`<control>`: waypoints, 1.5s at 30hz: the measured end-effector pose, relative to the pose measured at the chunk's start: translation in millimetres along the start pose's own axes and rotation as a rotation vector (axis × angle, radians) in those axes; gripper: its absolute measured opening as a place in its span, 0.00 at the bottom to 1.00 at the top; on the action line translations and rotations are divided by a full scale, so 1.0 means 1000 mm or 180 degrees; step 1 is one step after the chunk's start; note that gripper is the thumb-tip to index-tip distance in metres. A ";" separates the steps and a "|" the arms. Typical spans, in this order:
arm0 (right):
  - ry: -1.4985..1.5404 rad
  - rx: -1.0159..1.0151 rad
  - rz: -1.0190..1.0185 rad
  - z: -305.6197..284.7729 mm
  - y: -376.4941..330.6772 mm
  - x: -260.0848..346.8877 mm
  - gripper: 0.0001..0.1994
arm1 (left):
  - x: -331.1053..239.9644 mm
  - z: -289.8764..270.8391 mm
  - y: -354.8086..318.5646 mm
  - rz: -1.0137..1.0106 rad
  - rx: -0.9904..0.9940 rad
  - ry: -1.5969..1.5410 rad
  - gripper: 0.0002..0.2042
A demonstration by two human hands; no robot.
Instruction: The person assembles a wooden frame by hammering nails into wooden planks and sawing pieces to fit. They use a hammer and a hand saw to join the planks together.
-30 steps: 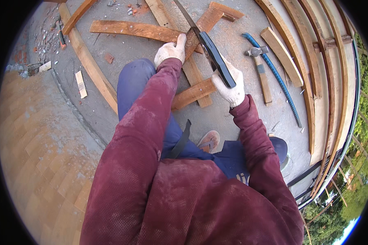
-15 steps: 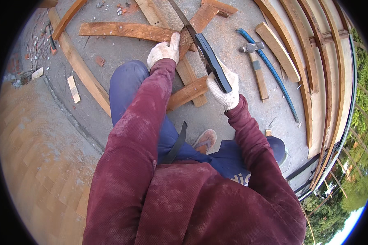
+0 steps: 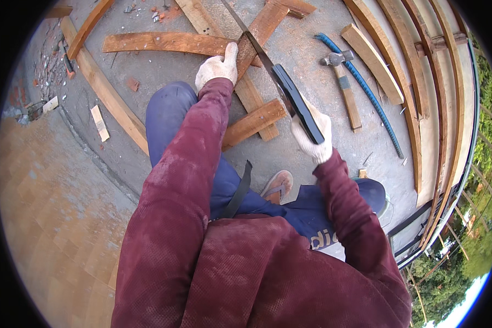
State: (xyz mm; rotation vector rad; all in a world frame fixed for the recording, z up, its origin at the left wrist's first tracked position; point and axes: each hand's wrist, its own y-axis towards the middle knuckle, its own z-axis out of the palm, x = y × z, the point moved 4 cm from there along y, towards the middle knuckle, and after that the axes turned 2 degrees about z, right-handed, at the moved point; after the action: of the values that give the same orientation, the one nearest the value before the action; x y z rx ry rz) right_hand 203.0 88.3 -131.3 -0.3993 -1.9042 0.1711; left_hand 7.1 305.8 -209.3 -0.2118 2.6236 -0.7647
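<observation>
My right hand (image 3: 313,131), in a white knit glove, is closed around the dark handle of a hand saw (image 3: 295,101). The saw's thin blade slants up and left across a reddish-brown wooden board (image 3: 268,26). My left hand (image 3: 217,68), gloved too, grips the near part of that board from its left side, thumb up; its fingers are partly hidden. A slightly curved wooden piece (image 3: 158,42) runs left from beside the left thumb. Beneath the board lies a longer plank (image 3: 251,101), and a short wood block (image 3: 254,124) crosses its near end.
To the right lie a hammer (image 3: 345,95), a blue ribbed bar (image 3: 366,90) and a short curved timber (image 3: 372,63). Several long curved timbers (image 3: 407,60) line the right side. A long plank (image 3: 106,87) and rubble (image 3: 49,60) are on the left. My sandalled foot (image 3: 277,186) is close below.
My right hand has pulled the saw back toward me and to the right, so the blade has slid along across the board. My left hand stays almost in place.
</observation>
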 end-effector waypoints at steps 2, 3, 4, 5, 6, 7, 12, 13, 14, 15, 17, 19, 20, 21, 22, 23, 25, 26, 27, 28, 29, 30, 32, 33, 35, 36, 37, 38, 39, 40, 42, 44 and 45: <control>-0.0057 -0.0656 -0.1616 0.014 0.042 0.004 0.26 | -0.004 -0.002 0.008 0.0016 -0.0180 -0.0040 0.43; 0.0026 -0.0510 -0.1494 0.014 0.061 0.006 0.27 | 0.001 0.002 0.014 -0.0055 -0.0375 -0.0012 0.43; 0.0084 -0.0372 -0.1145 0.015 0.049 0.010 0.27 | 0.001 0.001 0.006 -0.0078 -0.0265 -0.0075 0.43; 0.0143 -0.0244 -0.0792 0.016 0.031 0.011 0.28 | 0.009 0.000 -0.009 -0.0179 -0.0089 -0.0077 0.43; -0.0048 -0.0348 -0.0754 0.013 0.010 0.016 0.28 | 0.001 -0.012 -0.003 -0.0175 -0.0064 -0.0189 0.43; -0.0189 -0.0446 -0.0851 0.002 -0.019 0.026 0.27 | 0.013 -0.010 0.008 -0.0248 -0.0295 -0.0089 0.43; -0.0635 -0.0163 0.0878 -0.041 -0.154 0.058 0.27 | 0.003 -0.010 -0.004 -0.0218 -0.0232 -0.0085 0.42; -0.0579 -0.0249 0.0388 -0.039 -0.144 0.052 0.28 | 0.002 -0.011 -0.007 -0.0208 -0.0256 -0.0060 0.42; -0.0847 -0.0123 0.0038 -0.036 -0.115 0.034 0.28 | 0.003 -0.012 -0.007 -0.0205 -0.0286 -0.0030 0.42; -0.0586 -0.0158 0.0051 -0.023 -0.069 0.020 0.27 | 0.002 -0.009 -0.004 -0.0196 -0.0166 0.0032 0.42; -0.0060 -0.0440 -0.1050 0.002 0.021 0.003 0.28 | -0.009 -0.003 -0.008 -0.0090 -0.0138 0.0023 0.42; -0.0007 -0.0490 -0.1197 0.012 0.053 0.004 0.29 | -0.011 -0.004 -0.004 -0.0081 -0.0207 0.0046 0.43; 0.0101 -0.0419 -0.1087 0.016 0.055 0.007 0.29 | -0.010 -0.008 0.001 -0.0112 -0.0229 -0.0001 0.43; 0.0167 -0.0351 -0.0872 0.018 0.041 0.008 0.29 | -0.007 -0.009 -0.004 -0.0147 -0.0140 -0.0045 0.43; 0.0223 -0.0301 -0.0767 0.018 0.044 0.012 0.29 | -0.009 -0.018 0.001 -0.0146 -0.0146 -0.0134 0.43; 0.0116 -0.0374 -0.0940 0.014 0.009 0.021 0.28 | 0.003 -0.012 -0.001 -0.0215 -0.0173 -0.0043 0.43; -0.0546 -0.0345 -0.0502 -0.014 -0.062 0.036 0.27 | 0.006 -0.012 0.006 -0.0216 -0.0213 -0.0093 0.43; -0.0802 -0.0262 -0.0269 -0.028 -0.100 0.042 0.28 | 0.010 -0.010 0.003 -0.0269 -0.0170 -0.0093 0.43; -0.1065 -0.0068 0.0144 -0.042 -0.127 0.066 0.28 | 0.018 -0.004 -0.001 -0.0289 -0.0105 -0.0063 0.43; -0.1141 -0.0017 0.0686 -0.050 -0.144 0.080 0.27 | 0.019 -0.003 -0.001 -0.0295 -0.0102 -0.0040 0.43; -0.1231 -0.0095 0.0511 -0.050 -0.138 0.085 0.26 | 0.013 -0.003 0.002 -0.0238 -0.0103 -0.0020 0.43; -0.1311 -0.0163 0.0355 -0.046 -0.131 0.089 0.25 | 0.009 -0.005 0.000 -0.0271 -0.0052 -0.0028 0.43; -0.1166 -0.0137 0.0219 -0.024 -0.064 0.054 0.25 | 0.004 -0.006 0.000 -0.0244 0.0024 -0.0074 0.43; -0.0311 -0.0006 0.0261 -0.011 -0.014 0.036 0.19 | 0.004 -0.005 -0.007 -0.0231 0.0040 -0.0097 0.43; 0.0062 -0.0369 -0.1110 0.002 0.045 0.020 0.16 | -0.013 -0.013 -0.003 -0.0107 -0.0116 -0.0114 0.43; 0.0230 -0.0527 -0.1392 0.006 0.053 0.026 0.16 | -0.015 -0.021 0.003 -0.0073 -0.0200 -0.0154 0.43; 0.0085 -0.0354 -0.1010 0.011 0.047 0.020 0.19 | -0.008 -0.017 0.002 -0.0078 -0.0145 -0.0179 0.43; -0.0062 -0.0191 -0.0621 0.012 0.035 0.013 0.23 | -0.004 -0.012 -0.002 -0.0071 -0.0081 -0.0204 0.43; -0.0118 -0.0214 -0.0541 0.010 0.005 0.019 0.24 | 0.001 -0.015 -0.007 -0.0149 -0.0164 -0.0280 0.43; -0.0172 -0.0259 -0.0676 0.005 -0.011 0.028 0.24 | 0.013 -0.011 0.004 -0.0161 -0.0267 -0.0123 0.43; -0.0859 -0.0155 -0.0047 -0.022 -0.076 0.040 0.28 | 0.009 -0.013 0.003 -0.0153 -0.0223 -0.0138 0.43; -0.0868 -0.0007 0.0597 -0.044 -0.133 0.051 0.27 | 0.008 -0.013 -0.005 -0.0233 -0.0069 -0.0147 0.42; -0.0875 -0.0075 0.0612 -0.044 -0.143 0.057 0.27 | 0.004 -0.016 -0.004 -0.0220 -0.0027 -0.0133 0.43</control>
State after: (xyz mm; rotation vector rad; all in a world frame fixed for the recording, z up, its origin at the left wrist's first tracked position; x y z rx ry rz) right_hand 198.5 -27.4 -21.0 -0.6006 -2.1374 0.3459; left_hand -3.2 308.8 -196.6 -0.3190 2.5923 -0.7639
